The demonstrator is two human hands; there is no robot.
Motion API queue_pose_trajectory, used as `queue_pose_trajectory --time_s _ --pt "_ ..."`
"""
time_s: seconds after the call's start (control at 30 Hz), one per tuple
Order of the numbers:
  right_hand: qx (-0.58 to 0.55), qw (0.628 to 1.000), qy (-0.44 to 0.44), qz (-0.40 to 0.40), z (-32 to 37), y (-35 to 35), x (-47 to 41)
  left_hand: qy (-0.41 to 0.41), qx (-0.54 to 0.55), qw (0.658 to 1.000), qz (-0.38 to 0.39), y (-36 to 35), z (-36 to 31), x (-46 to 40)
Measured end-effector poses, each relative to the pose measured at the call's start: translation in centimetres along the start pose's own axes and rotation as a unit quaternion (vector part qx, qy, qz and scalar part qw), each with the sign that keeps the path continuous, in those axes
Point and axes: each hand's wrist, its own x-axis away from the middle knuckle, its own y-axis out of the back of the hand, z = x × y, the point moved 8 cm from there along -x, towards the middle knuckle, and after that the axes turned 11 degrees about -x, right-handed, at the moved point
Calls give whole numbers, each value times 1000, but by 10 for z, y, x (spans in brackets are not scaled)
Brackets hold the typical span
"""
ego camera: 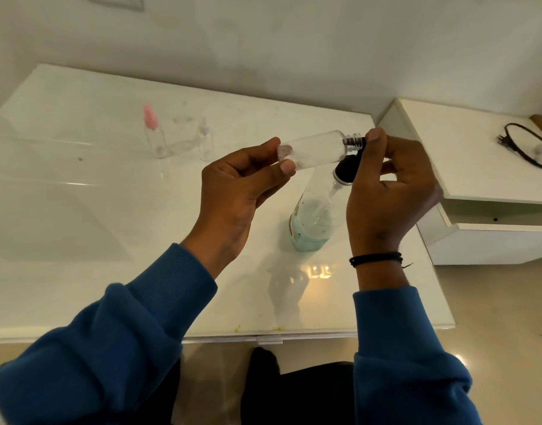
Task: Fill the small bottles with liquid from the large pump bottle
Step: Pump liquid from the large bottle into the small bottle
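Head view: left hand point(232, 191) and right hand point(389, 194) hold small bottle point(318, 150) sideways.

A clear small bottle point(317, 150) lies nearly level in the air with its threaded neck bare, above the large pump bottle point(314, 220) standing on the table, seemingly low on bluish liquid, two more small bottles point(155, 139) beyond.

Head-worn view, down onto table point(79, 210)
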Motion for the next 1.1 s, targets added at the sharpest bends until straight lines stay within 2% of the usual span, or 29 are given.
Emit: queue_pose_trajectory --time_s 0.43,0.8,0.9,1.1 --pt "-8 1000 -5 -17 -3 1 -4 -3 0 1000 4 -1 2 -1" --pt "57 998 -5 -22 -1 1 -4 -6 -17 1000 -5 -2 3 0" --pt "44 999 -17 -15 -4 -4 2 -3 -12 1000 -16 2 4 -1" --pt "74 996 25 -30 6 -1 -2 -9 -22 1000 -7 -1 2 -1"
